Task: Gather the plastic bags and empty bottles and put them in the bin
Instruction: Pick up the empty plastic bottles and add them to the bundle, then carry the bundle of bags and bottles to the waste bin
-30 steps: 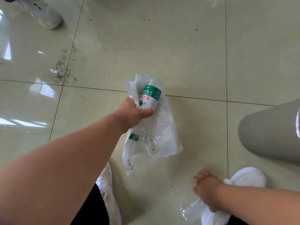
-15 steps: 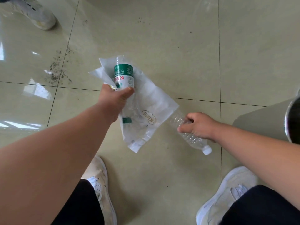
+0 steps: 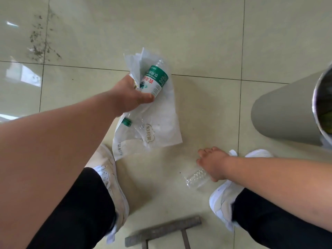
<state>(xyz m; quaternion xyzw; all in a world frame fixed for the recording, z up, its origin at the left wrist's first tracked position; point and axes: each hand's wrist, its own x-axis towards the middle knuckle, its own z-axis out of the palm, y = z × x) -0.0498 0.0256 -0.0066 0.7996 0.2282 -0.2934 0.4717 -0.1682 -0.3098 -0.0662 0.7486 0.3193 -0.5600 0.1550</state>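
My left hand (image 3: 128,95) is shut on a clear bottle with a green and white label (image 3: 154,81) together with a white translucent plastic bag (image 3: 158,123), which hangs below the hand above the floor. A second bottle with a green cap (image 3: 128,122) shows through the bag. My right hand (image 3: 212,163) is low, near my right shoe, shut on a clear unlabelled bottle (image 3: 195,178) whose base points left. The grey bin (image 3: 283,112) stands at the right edge with its metal rim (image 3: 317,97) partly in view.
My two white shoes (image 3: 111,178) (image 3: 222,200) stand on the glossy beige tiled floor. A grey metal bar (image 3: 161,230) lies on the floor between them at the bottom. Dark dirt specks (image 3: 38,42) are scattered at the upper left.
My right hand has dropped from beside the bag down toward my right shoe, still gripping the clear bottle. My left hand has tilted the labelled bottle to the right.
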